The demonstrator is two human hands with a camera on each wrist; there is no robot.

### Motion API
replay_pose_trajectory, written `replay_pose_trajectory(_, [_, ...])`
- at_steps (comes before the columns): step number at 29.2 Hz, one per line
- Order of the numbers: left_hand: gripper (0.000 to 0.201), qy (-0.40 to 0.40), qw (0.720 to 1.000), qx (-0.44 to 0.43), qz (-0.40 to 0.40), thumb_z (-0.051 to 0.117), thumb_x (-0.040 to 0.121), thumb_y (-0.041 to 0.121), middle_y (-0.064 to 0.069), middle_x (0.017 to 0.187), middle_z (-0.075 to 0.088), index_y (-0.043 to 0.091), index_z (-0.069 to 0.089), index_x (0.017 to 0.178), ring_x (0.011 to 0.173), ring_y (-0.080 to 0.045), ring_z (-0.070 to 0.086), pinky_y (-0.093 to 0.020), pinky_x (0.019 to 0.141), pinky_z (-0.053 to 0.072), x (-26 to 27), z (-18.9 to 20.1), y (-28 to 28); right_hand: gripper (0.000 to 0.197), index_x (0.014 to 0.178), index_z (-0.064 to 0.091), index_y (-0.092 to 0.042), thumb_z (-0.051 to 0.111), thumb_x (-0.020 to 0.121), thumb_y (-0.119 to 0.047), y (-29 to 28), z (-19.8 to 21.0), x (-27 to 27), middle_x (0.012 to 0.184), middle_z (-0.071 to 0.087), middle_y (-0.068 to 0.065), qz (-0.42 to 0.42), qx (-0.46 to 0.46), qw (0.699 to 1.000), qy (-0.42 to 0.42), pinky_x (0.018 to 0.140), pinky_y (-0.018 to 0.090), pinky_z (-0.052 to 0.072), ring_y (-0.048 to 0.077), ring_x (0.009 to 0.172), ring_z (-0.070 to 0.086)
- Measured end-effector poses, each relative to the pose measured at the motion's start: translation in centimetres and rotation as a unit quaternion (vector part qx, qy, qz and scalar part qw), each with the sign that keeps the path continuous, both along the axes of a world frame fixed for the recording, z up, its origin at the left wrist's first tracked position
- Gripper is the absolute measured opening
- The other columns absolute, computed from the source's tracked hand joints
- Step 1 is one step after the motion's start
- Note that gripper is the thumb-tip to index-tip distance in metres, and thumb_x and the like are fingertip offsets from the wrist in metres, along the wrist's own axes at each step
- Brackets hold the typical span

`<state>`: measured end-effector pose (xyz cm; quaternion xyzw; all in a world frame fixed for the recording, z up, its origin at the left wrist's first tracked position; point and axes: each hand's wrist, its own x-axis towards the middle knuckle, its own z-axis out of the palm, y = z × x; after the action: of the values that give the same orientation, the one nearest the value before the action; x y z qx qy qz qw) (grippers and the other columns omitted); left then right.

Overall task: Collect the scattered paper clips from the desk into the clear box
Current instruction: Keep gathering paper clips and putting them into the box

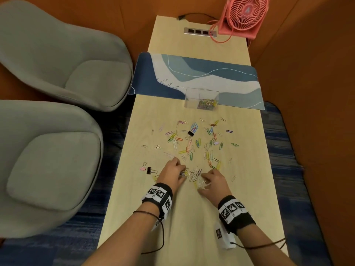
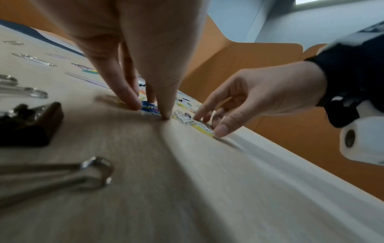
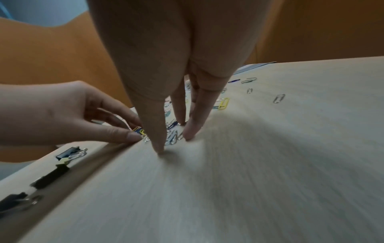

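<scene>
Many coloured and silver paper clips (image 1: 192, 143) lie scattered over the middle of the pale wooden desk (image 1: 172, 227). The clear box (image 1: 189, 96) stands beyond them at the mat's near edge, with a heap of clips (image 1: 207, 104) in its right half. A small pile of clips (image 1: 193, 175) lies between my hands. My left hand (image 1: 182, 171) pinches blue and yellow clips (image 2: 148, 106) at the pile's left side between thumb and fingers. My right hand (image 1: 203, 181) has its thumb and fairly straight fingers (image 3: 190, 131) resting tip-down on the desk around silver clips (image 3: 173, 137).
Black binder clips (image 1: 190, 133) (image 1: 148, 170) and a pink one (image 1: 142, 168) lie among the paper clips. A blue patterned desk mat (image 1: 192, 73) crosses the desk behind the box. A pink fan (image 1: 244, 16) stands at the far right. Two grey chairs (image 1: 57, 54) flank the left edge.
</scene>
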<state>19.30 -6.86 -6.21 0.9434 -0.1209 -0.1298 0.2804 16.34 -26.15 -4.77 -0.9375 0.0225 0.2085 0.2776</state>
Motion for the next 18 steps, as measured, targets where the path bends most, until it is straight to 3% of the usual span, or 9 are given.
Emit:
replay_pose_trajectory(2, [0.024, -0.015, 1.0, -0.014, 0.008, 0.069, 0.086, 0.018, -0.005, 0.101, 0.059, 0.011, 0.072, 0.109, 0.092, -0.022, 0.057, -0.033, 0.085, 0.05, 0.2, -0.1, 0.0, 0.062, 0.127, 0.058, -0.014, 0.08, 0.07, -0.025, 0.6, -0.1, 0.2, 0.11, 0.047, 0.0, 0.009, -0.01, 1.0, -0.003, 0.082, 0.023, 0.054, 0.013, 0.083, 0.057])
replay_pose_trajectory(5, [0.016, -0.025, 0.999, -0.016, 0.014, 0.066, 0.088, 0.016, -0.007, 0.096, 0.065, 0.012, 0.075, 0.101, 0.088, -0.025, 0.062, -0.034, 0.08, 0.051, 0.7, -0.2, 0.3, 0.073, 0.139, 0.044, -0.016, 0.075, 0.075, -0.034, 1.6, 0.0, 0.5, 0.123, 0.044, 0.004, 0.04, -0.049, 0.998, -0.025, 0.094, 0.026, 0.048, 0.018, 0.102, 0.055])
replay_pose_trajectory(8, [0.016, -0.024, 0.999, -0.022, 0.016, 0.062, 0.09, 0.014, -0.005, 0.096, 0.069, 0.014, 0.075, 0.099, 0.09, -0.024, 0.064, -0.034, 0.082, 0.051, 1.1, 0.0, 0.4, 0.065, 0.142, 0.037, -0.019, 0.064, 0.085, -0.033, 3.2, 0.3, 0.7, 0.131, 0.04, 0.009, 0.086, -0.105, 0.989, -0.052, 0.095, 0.033, 0.047, 0.025, 0.117, 0.045])
replay_pose_trajectory(10, [0.016, -0.02, 0.999, -0.027, 0.02, 0.061, 0.09, 0.013, -0.006, 0.096, 0.071, 0.014, 0.075, 0.098, 0.09, -0.024, 0.064, -0.034, 0.083, 0.051, 1.3, 0.3, 0.4, 0.048, 0.133, 0.047, -0.015, 0.061, 0.088, -0.021, 4.0, 0.5, 1.0, 0.126, 0.044, 0.011, 0.108, -0.139, 0.983, -0.058, 0.085, 0.034, 0.051, 0.028, 0.111, 0.048])
replay_pose_trajectory(13, [0.015, -0.01, 0.998, -0.046, 0.042, 0.064, 0.088, 0.014, -0.006, 0.095, 0.073, 0.015, 0.076, 0.096, 0.089, -0.023, 0.065, -0.032, 0.085, 0.05, 1.4, 0.5, 0.8, 0.025, 0.086, 0.066, -0.008, 0.072, 0.066, 0.005, 4.6, 1.1, 1.8, 0.092, 0.056, 0.011, 0.144, -0.175, 0.972, -0.054, 0.055, 0.03, 0.048, 0.026, 0.076, 0.059])
replay_pose_trajectory(14, [0.013, -0.01, 0.997, -0.057, 0.054, 0.066, 0.087, 0.014, -0.005, 0.093, 0.073, 0.015, 0.077, 0.094, 0.088, -0.022, 0.066, -0.03, 0.084, 0.051, 1.4, 0.5, 1.0, 0.023, 0.08, 0.066, -0.006, 0.069, 0.065, 0.011, 4.7, 1.5, 2.1, 0.088, 0.056, 0.012, 0.158, -0.187, 0.968, -0.051, 0.053, 0.03, 0.046, 0.027, 0.073, 0.059])
replay_pose_trajectory(18, [0.008, 0.007, 0.985, -0.111, 0.129, 0.073, 0.083, 0.015, 0.003, 0.086, 0.075, 0.018, 0.078, 0.088, 0.079, -0.012, 0.068, -0.024, 0.081, 0.054, 1.4, 0.7, 1.7, 0.03, 0.1, 0.064, -0.001, 0.044, 0.083, 0.014, 4.5, 1.4, 2.9, 0.108, 0.053, 0.015, 0.178, -0.205, 0.961, -0.056, 0.075, 0.033, 0.045, 0.03, 0.094, 0.057])
